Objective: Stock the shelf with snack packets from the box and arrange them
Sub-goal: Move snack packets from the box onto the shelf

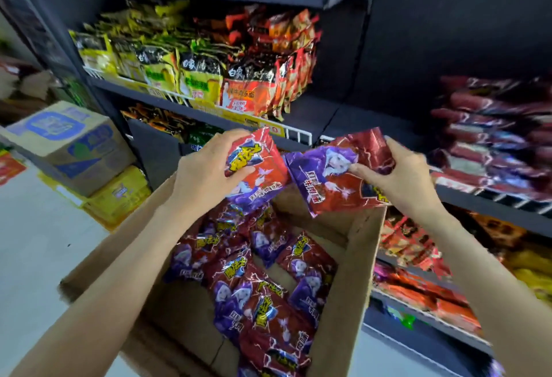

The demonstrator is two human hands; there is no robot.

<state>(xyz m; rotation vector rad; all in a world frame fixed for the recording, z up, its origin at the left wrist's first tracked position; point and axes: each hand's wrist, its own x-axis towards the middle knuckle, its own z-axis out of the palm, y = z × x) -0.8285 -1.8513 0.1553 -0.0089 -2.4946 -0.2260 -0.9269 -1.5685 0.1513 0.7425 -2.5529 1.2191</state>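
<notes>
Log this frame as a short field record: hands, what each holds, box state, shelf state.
left hand: grips one red-purple packet
right hand: grips a second matching packet
position: both packets held above the box
cardboard box: open, many matching packets left inside
right shelf: stacked with similar red packets

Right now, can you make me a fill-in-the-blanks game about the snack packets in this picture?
1. The left hand grips one red and purple ____.
2. The right hand holds a second packet above the open cardboard ____.
3. Matching packets lie stacked on the shelf to the ____ of the hands.

Missing words: packet; box; right
</notes>
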